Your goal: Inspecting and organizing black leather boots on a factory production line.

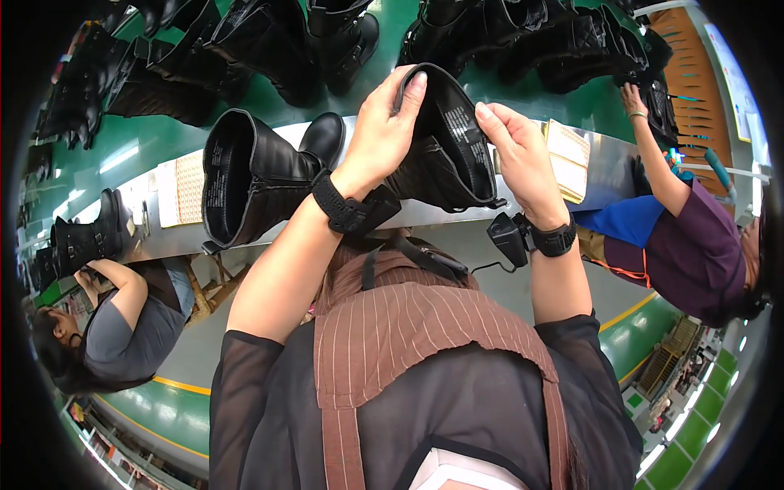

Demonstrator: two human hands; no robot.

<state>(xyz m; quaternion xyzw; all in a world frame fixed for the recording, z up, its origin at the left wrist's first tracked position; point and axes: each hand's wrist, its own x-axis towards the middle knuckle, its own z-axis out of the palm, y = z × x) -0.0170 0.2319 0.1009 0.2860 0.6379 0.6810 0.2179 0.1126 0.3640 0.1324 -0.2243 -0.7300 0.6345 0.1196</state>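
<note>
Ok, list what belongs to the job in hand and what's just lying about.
Likely the job:
boot in the left hand
maybe the boot beside it

Apparently lying about:
right patterned pad
left patterned pad
boots on the green table

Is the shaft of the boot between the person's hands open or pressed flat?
Open: the black boot gapes between the left hand and right hand, showing its dark lining inside.
</note>
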